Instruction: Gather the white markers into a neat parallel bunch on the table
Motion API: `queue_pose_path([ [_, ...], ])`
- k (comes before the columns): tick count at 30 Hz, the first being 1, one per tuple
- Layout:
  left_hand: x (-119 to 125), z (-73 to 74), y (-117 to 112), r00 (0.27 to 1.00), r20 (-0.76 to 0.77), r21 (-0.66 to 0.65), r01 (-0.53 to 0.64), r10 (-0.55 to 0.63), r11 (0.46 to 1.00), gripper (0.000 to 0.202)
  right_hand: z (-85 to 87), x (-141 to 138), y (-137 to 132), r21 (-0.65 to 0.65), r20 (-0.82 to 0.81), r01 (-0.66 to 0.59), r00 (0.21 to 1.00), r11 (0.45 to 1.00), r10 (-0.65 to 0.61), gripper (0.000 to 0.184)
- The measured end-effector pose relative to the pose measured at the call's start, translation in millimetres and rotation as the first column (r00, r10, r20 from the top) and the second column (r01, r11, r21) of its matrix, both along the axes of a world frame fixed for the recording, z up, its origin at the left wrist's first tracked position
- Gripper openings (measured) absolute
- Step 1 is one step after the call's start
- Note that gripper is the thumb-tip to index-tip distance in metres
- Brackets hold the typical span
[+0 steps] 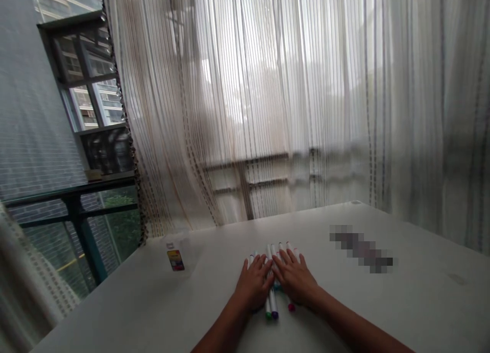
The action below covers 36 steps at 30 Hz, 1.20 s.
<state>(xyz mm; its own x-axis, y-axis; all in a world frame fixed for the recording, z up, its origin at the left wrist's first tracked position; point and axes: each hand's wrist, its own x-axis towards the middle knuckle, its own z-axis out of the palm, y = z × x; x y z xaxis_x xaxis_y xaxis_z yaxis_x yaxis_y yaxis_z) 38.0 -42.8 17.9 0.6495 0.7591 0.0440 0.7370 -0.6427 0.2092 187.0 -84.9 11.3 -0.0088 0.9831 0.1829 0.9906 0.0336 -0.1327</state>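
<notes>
Several white-barrelled marker pens (272, 298) lie side by side on the white table (383, 312), their coloured caps toward me. My left hand (254, 283) lies flat on the left pens, fingers stretched out. Beside it, my right hand (294, 276) rests flat on the right pens, fingers spread. The two hands touch at the index fingers. Pen tips stick out beyond my fingertips, and green, purple and pink caps show below my palms.
A clear plastic marker package (175, 256) with a coloured label lies on the table to the left. A blurred dark patch (362, 249) sits at the right. Sheer striped curtains (291, 98) hang behind the table; a window and railing (76, 200) are at left.
</notes>
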Motion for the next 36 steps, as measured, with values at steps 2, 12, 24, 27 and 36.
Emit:
queue_pose_path([
  [2,0,0.5,-3,1.0,0.001,0.004,-0.002,0.002,1.0,0.056,-0.8,1,-1,-0.003,0.001,-0.005,1.0,1.0,0.005,0.05],
  [12,-11,0.6,2,0.998,-0.019,-0.003,-0.052,0.052,0.999,0.061,8.5,6,-7,-0.056,-0.014,-0.019,1.0,0.998,0.018,0.055],
  [24,-6,0.7,19,0.988,0.028,0.033,-0.154,0.153,0.988,0.055,9.0,2,12,-0.032,-0.031,0.052,0.998,0.998,-0.053,0.061],
  [27,-11,2.6,17,0.988,0.057,0.018,-0.144,0.142,0.989,0.057,13.2,6,11,-0.045,-0.042,0.036,0.998,0.998,-0.038,0.058],
  [36,-22,-2.3,8,0.997,0.034,-0.054,-0.07,0.072,0.996,0.061,7.3,4,4,-0.047,-0.088,0.021,0.996,0.999,-0.025,0.059],
])
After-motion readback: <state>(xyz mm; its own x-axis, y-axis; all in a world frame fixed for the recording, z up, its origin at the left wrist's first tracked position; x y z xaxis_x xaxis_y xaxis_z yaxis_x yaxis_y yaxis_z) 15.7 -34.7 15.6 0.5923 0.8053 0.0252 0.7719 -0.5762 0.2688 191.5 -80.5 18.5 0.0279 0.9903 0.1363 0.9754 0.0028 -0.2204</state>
